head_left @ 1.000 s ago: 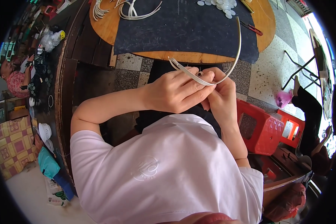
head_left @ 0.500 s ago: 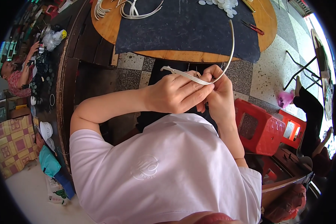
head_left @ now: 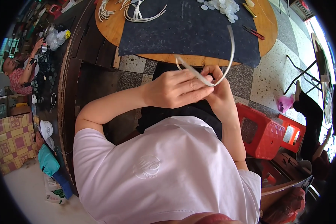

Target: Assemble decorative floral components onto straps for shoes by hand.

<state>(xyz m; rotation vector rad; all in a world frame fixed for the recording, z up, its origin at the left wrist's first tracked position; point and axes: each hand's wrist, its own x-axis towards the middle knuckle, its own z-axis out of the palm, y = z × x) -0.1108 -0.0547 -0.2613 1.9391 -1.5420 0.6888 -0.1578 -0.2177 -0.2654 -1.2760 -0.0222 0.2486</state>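
Strip (head_left: 233, 48), white and narrow, is up in the air in head view, between the person and the table (head_left: 268, 33), bent into a deep curve with both ends free. Hands together: left hand (head_left: 175, 89) lies over it with fingers closed round the bend, right hand (head_left: 221, 91) pinches close beside, fingertips mostly hidden, so exact grip there can't be told. One piece is being worked, judged partway: both hands are on it, and it isn't laid down. What is finished on it can't be told; the fingers cover the spot. Not in hand: a bunch of similar strips (head_left: 147, 18) at the far side of the dark cloth (head_left: 186, 35), plus another bunch (head_left: 105, 14) on bare wood to its left. Looks like more pieces lie out, but whether those are done or waiting isn't clear. Clear discs (head_left: 222, 6) sit piled at the cloth's far right; red-handled snips (head_left: 257, 33) rest untouched near its right edge, yellowish tool (head_left: 250, 10) beyond, kind unclear. Red stool (head_left: 263, 130) stands to the person's right; co-worker (head_left: 20, 78) is well apart, far left.
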